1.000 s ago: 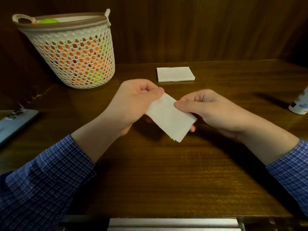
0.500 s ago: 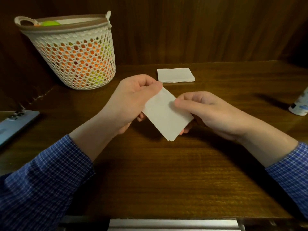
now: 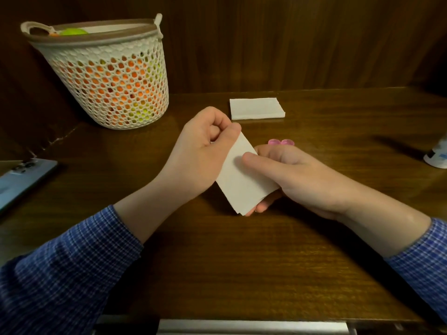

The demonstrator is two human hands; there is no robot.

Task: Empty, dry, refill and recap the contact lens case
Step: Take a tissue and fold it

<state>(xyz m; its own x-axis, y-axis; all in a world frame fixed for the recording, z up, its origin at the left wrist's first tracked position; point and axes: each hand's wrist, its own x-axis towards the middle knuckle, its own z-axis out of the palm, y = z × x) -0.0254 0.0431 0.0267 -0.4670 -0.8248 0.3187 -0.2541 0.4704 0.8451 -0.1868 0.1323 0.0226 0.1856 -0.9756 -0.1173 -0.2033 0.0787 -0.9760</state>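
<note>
Both hands have dropped toward the desk's near edge, uncovering two pink caps mid-desk. Left hand and right hand hold a folded tissue, fingers clamped on it. Spare tissues lie by the far edge; a bottle sits at the right edge.

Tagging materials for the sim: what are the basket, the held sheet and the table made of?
Basket: likely plastic, white, matte, moulded honeycomb holes. Sheet: tissue or paper napkin, white, matte, layered edges, pinched by left hand and right hand. Table: wood or veneer, dark, glossy grain.

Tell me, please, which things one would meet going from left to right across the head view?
Phone → mesh basket → left hand → folded tissue → right hand → white bottle.
</note>
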